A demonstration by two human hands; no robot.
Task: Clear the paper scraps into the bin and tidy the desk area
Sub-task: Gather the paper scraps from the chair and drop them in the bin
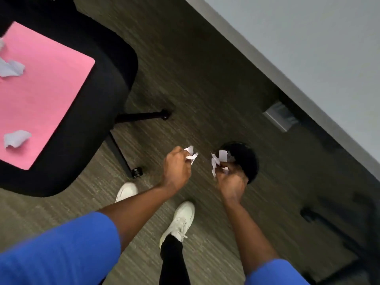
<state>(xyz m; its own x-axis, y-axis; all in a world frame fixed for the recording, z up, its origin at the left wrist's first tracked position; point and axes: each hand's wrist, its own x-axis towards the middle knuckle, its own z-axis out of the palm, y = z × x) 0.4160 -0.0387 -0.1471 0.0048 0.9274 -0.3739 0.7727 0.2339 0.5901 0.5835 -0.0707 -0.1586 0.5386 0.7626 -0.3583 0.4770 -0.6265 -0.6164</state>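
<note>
Head view: both hands – left [177, 167], right [230, 177] – clutch scraps [218, 160]. Bin [245, 161] looks blurry, probably open – get right over it before letting go.

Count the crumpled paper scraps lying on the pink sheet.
3: one crumpled white paper scrap mid-left, one lower, one cut by the frame edge on the pink sheet. More may lie out of view.

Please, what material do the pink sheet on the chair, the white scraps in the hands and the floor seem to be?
Pink sheet: likely paper or thin card, matte, lying flat with a crisp corner. Scraps: thin white paper, with torn and crumpled edges. Floor: probably low-pile carpet, dull grey-brown with fine streaks, though the blur leaves this open.
</note>
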